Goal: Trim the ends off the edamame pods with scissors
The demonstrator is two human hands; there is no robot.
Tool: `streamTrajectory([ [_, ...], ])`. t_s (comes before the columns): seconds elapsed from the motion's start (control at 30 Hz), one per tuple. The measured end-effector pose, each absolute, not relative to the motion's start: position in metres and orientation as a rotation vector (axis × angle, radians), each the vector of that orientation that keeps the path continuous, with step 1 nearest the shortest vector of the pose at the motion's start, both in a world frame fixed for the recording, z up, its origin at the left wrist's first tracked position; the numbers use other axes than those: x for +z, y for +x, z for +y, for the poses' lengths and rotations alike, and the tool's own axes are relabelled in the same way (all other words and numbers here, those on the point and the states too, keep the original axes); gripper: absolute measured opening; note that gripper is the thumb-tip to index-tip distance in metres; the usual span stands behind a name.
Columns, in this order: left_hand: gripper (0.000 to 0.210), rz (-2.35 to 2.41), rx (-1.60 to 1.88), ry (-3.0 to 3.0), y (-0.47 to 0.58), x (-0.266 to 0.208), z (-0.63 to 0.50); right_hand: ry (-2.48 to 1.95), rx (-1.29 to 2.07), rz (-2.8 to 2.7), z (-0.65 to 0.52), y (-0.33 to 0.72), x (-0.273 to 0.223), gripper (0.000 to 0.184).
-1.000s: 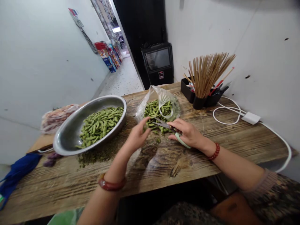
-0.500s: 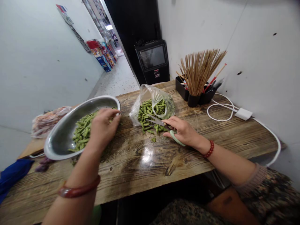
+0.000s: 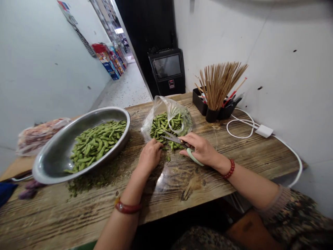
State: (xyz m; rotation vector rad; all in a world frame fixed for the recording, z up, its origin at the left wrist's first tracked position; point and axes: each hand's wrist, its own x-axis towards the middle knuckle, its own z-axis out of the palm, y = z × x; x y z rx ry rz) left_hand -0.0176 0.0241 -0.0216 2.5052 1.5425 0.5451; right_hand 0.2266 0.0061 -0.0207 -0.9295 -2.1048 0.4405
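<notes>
My right hand point(image 3: 199, 148) grips scissors point(image 3: 177, 139) with pale green handles, their blades apart and pointing left over the edamame pods point(image 3: 162, 124). These pods spill from the mouth of a clear plastic bag point(image 3: 153, 113). Close by on the left, my left hand point(image 3: 151, 154) rests low at the front of the pods, its fingers curled together; what they pinch, if anything, is hidden. Further left, a large steel basin point(image 3: 49, 161) stands with many edamame pods point(image 3: 100, 144) inside.
Green trimmings point(image 3: 91, 182) lie below the basin. Behind it is a bag of reddish food point(image 3: 41, 135). A black organizer point(image 3: 199, 100) with bamboo skewers point(image 3: 221, 86) stands at the back right, beside a white charger point(image 3: 264, 131) and cable. Walls close in on the table point(image 3: 166, 198).
My left hand has moved right, from over the basin to the pods at the bag's mouth. My right hand stays by the bag with the scissors.
</notes>
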Motion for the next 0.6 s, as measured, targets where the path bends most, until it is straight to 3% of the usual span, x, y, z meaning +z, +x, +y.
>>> streamTrajectory([
  [0.13, 0.004, 1.526, 0.806, 2.061, -0.017, -0.019, 0.02, -0.905, 0.451, -2.097, 0.006, 0.226, -0.02, 0.047],
  [0.37, 0.022, 1.168, 1.049, 1.149, -0.007, -0.003, 0.004, -0.902, 0.49, -2.141, 0.005, 0.223, -0.025, 0.049],
  [0.6, 0.024, 1.023, 1.037, 0.873, -0.004, 0.002, -0.001, -0.915, 0.518, -2.17, 0.007, 0.222, -0.027, 0.056],
])
